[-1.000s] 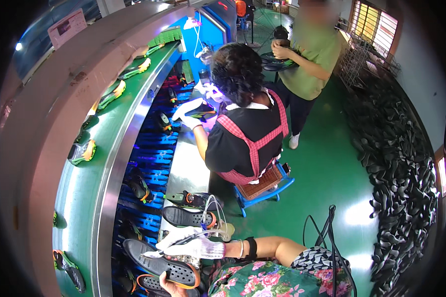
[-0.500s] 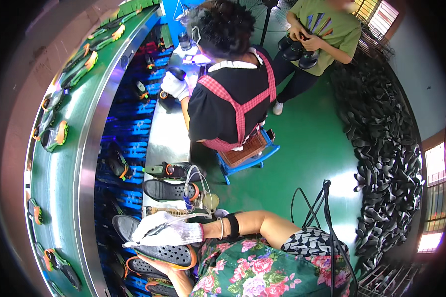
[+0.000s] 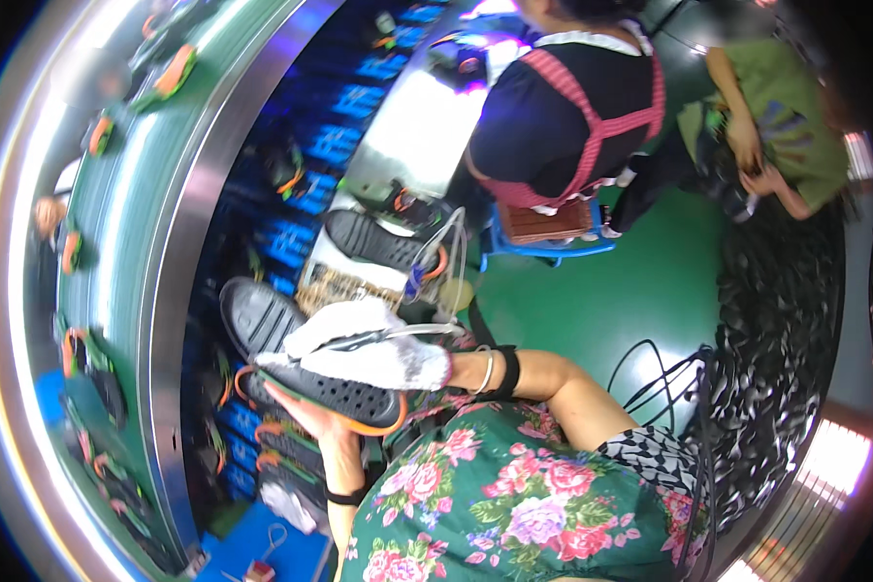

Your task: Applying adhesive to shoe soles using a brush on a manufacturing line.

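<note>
My left hand (image 3: 306, 412) is bare and supports a dark clog-like shoe (image 3: 257, 315) from below, its fingers curled under the side. The shoe has a ridged front, a perforated rear part and an orange rim at the heel. Across its top lies my right hand (image 3: 359, 359) in a white glove, closed around a slim grey pen-like tool (image 3: 354, 341) with a pale tube running off it. The tool's tip is too blurred to make out. Just beyond my hands, another dark perforated shoe (image 3: 373, 238) rests on the bench.
At the left runs a green conveyor (image 3: 116, 252) carrying several shoes, with a metal edge. A co-worker in a checked apron (image 3: 592, 126) sits ahead on a blue stool (image 3: 543, 238). Another person in a green shirt (image 3: 795, 116) stands at the right. Dark pieces (image 3: 771, 301) are heaped along the right wall.
My view has turned, so the bench and co-worker sit further right and a blue surface shows at the bottom. Both hands still hold the shoe and tool. The person in green bends lower.
</note>
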### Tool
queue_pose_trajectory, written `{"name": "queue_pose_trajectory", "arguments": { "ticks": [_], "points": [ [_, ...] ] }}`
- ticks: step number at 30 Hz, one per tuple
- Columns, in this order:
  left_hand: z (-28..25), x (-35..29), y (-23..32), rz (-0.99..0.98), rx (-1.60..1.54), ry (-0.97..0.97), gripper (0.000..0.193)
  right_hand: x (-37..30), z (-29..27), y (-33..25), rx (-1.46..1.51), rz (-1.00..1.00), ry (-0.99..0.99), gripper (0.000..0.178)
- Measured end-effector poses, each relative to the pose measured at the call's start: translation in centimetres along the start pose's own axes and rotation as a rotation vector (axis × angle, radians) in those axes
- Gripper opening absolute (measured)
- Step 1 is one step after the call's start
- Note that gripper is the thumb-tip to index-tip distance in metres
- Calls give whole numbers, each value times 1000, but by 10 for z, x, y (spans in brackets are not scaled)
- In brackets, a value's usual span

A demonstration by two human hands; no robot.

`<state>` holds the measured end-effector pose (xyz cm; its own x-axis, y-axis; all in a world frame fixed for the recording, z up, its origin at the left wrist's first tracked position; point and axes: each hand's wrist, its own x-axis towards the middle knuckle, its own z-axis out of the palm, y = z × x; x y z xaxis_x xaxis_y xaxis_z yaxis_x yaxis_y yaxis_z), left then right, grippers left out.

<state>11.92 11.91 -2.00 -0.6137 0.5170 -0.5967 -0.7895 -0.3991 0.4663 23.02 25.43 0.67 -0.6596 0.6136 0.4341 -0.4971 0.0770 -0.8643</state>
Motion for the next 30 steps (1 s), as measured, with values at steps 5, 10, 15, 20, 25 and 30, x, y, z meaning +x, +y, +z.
{"name": "queue_pose_trajectory", "arguments": {
  "ticks": [5,10,15,20,25,30],
  "points": [
    [-29,2,9,22,58,-67,70,-3,12,-1,73,123,6,23],
    [-21,-2,8,22,72,-63,74,1,15,-13,-108,140,-18,22],
    [-26,1,8,7,23,-124,73,4,15,-10,-166,90,-48,21],
    [-18,-3,9,67,8,-83,69,3,17,-1,-292,-28,-102,23],
    [-16,-2,4,5,-4,-124,76,1,13,1,-398,-122,-75,24],
    [-22,-2,-1,-34,-100,-308,68,2,13,-5,-431,-103,-61,23]
  ]
}}
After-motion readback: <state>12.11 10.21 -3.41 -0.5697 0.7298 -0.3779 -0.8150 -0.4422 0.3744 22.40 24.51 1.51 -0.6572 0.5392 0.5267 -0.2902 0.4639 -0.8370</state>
